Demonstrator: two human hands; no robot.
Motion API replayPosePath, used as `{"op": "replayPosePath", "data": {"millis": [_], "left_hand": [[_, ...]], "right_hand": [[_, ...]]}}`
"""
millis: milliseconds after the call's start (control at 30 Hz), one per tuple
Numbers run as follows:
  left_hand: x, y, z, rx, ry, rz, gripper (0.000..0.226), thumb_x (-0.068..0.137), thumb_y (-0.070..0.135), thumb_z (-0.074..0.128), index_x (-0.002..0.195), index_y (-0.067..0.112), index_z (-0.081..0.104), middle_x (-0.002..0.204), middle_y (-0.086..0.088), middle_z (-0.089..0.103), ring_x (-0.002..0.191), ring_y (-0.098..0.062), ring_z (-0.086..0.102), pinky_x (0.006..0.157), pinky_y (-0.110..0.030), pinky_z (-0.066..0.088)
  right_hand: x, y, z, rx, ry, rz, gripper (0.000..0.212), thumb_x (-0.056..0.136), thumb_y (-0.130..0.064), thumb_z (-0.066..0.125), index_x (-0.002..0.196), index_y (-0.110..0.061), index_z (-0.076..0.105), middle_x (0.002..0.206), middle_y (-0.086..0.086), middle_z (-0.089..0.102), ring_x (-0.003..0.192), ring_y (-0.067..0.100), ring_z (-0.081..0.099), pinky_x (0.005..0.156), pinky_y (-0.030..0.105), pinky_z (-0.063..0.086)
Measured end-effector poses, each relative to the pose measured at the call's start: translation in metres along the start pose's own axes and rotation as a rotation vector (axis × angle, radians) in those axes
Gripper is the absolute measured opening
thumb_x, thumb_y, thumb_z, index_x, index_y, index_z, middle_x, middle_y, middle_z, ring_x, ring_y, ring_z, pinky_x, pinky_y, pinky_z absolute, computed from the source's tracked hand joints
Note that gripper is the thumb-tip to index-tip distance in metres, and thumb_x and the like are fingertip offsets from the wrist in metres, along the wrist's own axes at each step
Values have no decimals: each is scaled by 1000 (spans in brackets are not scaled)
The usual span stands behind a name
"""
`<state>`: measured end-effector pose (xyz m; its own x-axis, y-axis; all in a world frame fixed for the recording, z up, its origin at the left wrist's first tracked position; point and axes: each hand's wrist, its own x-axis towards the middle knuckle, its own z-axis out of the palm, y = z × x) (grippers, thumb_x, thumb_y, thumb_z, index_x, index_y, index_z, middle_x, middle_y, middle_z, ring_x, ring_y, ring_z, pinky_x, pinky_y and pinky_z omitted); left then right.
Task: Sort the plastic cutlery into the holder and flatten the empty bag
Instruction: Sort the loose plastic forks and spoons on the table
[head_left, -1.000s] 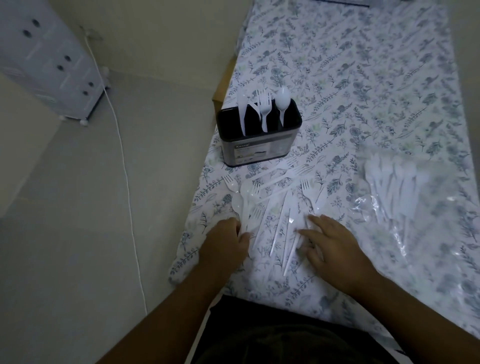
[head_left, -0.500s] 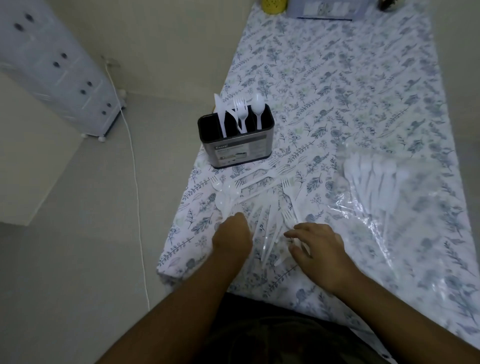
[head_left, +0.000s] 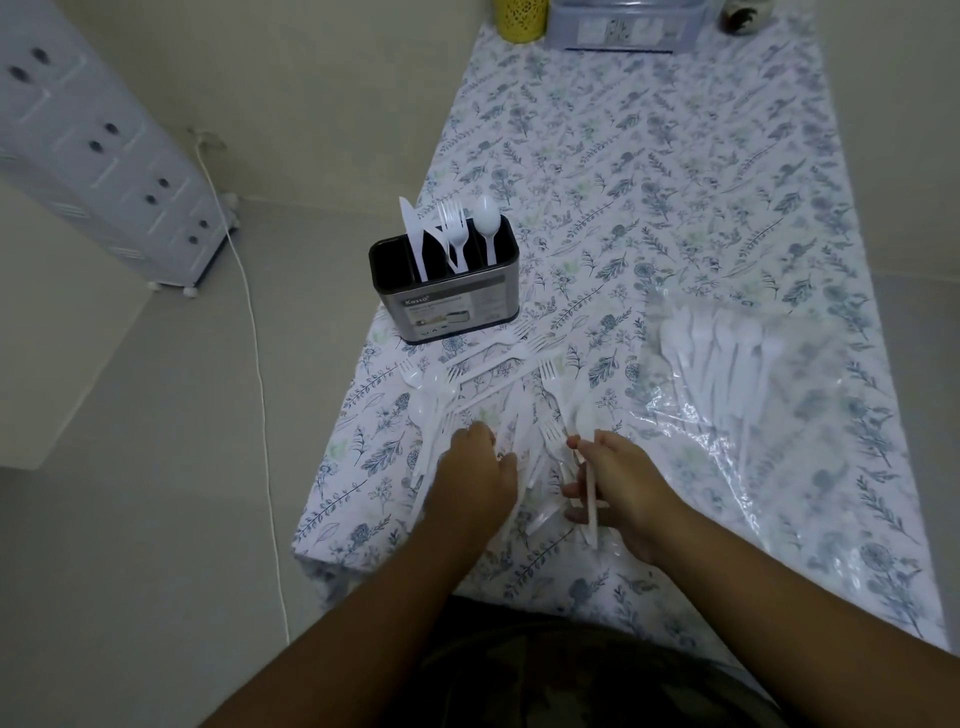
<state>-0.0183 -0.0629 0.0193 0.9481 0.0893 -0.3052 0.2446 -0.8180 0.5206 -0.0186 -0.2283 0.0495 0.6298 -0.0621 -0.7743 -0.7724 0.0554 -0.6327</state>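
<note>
Head view shows my right hand now curled around a thin white plastic utensil, its handle running down between my fingers toward the near edge of the worktop. Half a second back that hand lay flatter on the pile, fingers only reaching; now it has one piece gathered, though I cannot tell whether it is a fork, spoon or knife. My left hand rests knuckles-up on the scattered white plastic cutlery near the worktop's left edge; its fingertips are hidden under it, so I cannot tell whether it pinches anything.

Compared with the earlier frame, both hands have drawn closer to the near edge, and the loose forks beyond them look undisturbed.

I judge this the start of a sorting trip: one piece in hand, bound for the black-and-steel rectangular cutlery holder, which stands by the left edge beyond the pile with a knife, forks and a spoon upright in it. A clear crinkled plastic bag lies toward the right edge, white utensils inside it, so flattening is some way off.
</note>
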Motion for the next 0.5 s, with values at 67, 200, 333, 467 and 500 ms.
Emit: {"op": "replayPosePath", "data": {"millis": [67,200,333,467,500], "left_hand": [[13,-4,6,48,-72,-85,42,92,43,62,118,14,46,108,-1,47,95,-19,54,74,-30,43],[26,-3,16,135,-117,-99,19,96,26,56,107,13,47,107,-5,53,91,-19,54,73,-28,43],[24,-16,14,133,-122,-52,14,96,21,51,85,17,44,78,6,45,80,-17,55,62,-23,38],[10,-13,5,0,-119,-25,16,94,25,58,83,15,53,75,4,54,68,-10,51,56,-21,39],[5,-8,3,-53,-123,-14,15,93,27,61,84,17,56,76,5,56,67,-7,52,56,-19,39]], "right_hand": [[-1,0,-2,11,11,8,23,102,-21,52,113,-1,58,81,9,48,66,21,56,51,30,50],[1,4,-1,-40,-5,-8,22,102,-22,54,110,-3,62,81,6,51,60,15,45,49,26,40],[5,9,1,-93,16,-36,22,103,-19,51,118,-9,64,77,4,52,65,17,44,60,30,38],[10,10,7,37,-31,-8,24,103,-11,48,123,-6,60,89,14,55,78,25,52,68,34,47],[10,10,9,89,-56,-7,24,103,-13,51,123,-2,58,91,16,56,82,28,53,71,36,47]]}}
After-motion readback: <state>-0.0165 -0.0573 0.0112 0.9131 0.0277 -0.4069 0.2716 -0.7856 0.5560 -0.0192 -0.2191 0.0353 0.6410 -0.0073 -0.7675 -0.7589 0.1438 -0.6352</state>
